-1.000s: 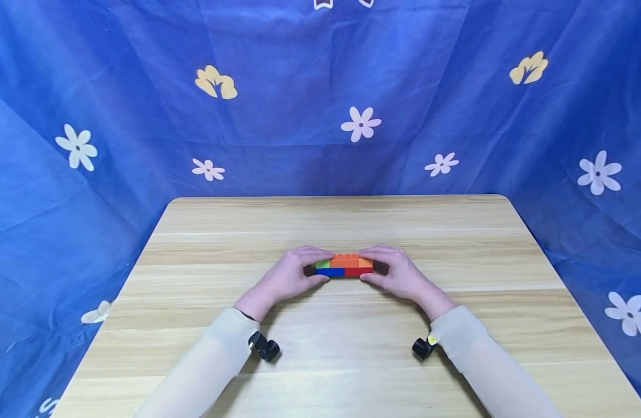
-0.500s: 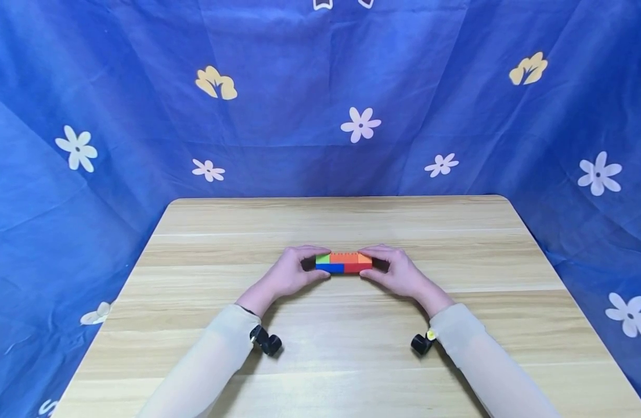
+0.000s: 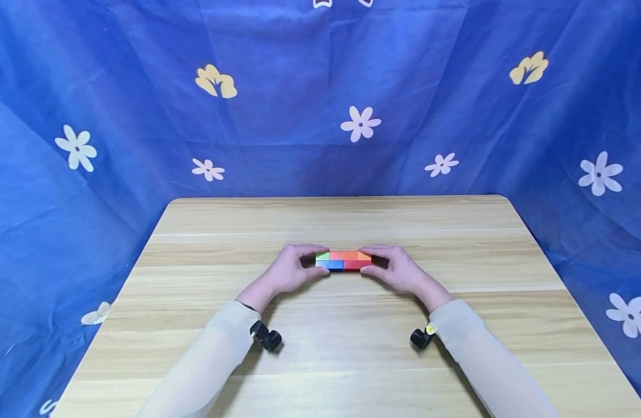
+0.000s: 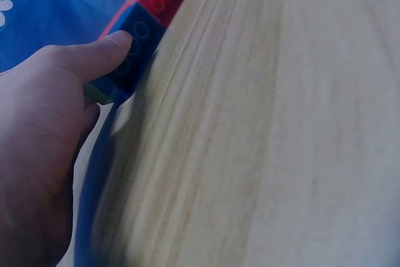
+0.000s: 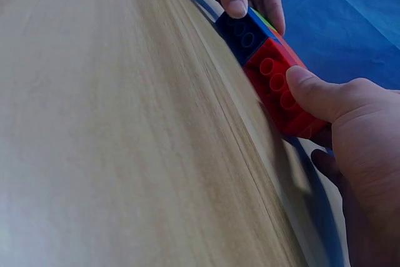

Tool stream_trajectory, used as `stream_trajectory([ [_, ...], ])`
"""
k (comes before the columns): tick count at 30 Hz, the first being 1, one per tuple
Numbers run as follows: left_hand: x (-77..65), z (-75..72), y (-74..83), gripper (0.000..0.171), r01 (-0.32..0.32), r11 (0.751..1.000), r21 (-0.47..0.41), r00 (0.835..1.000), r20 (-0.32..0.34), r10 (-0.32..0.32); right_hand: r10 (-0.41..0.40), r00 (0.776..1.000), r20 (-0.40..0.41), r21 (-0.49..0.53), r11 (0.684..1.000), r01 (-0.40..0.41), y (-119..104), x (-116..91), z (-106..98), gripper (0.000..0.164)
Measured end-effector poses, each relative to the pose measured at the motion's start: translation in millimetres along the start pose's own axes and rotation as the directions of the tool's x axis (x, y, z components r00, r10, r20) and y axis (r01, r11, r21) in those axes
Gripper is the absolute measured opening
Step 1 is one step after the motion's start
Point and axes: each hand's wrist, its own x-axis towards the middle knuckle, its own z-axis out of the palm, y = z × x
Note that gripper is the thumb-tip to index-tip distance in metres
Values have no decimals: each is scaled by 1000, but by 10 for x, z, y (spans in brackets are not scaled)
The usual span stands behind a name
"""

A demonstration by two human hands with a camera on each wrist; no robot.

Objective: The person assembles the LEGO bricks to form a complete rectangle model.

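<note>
Several toy building bricks are joined into one block. In the head view, a blue brick (image 3: 334,265) and a red brick (image 3: 353,265) form the near row. Behind them lie a green brick (image 3: 322,256), an orange brick (image 3: 344,255) and a lighter orange brick (image 3: 364,255). My left hand (image 3: 291,269) pinches the block's left end, thumb on the blue brick's hollow underside. At the other end my right hand (image 3: 400,269) pinches it, thumb against the red brick's (image 5: 281,89) open underside. The fingers behind the block are partly hidden.
A pale wood-grain table (image 3: 341,342) lies under both forearms. Blue cloth (image 3: 278,116) with white and yellow flowers hangs behind and at both sides. A small black camera (image 3: 268,337) sits on the left wrist, another camera (image 3: 421,338) on the right.
The block has tilted back, its studs turning away from me and the blue and red side coming up. Both hands have shifted slightly away, keeping their grip.
</note>
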Motion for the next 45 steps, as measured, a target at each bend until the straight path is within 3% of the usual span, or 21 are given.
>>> stream_trajectory([
  [23,85,-3,-11,50,99,994,-40,994,42,-97,61,997,55,11,998,-61,55,77,-36,49],
  [38,88,-36,-26,50,105,994,-28,993,58,-104,74,995,72,32,997,-76,20,130,-38,48],
  [45,78,-54,-62,64,92,994,-64,994,65,-88,76,994,84,69,994,-82,27,127,-36,54],
])
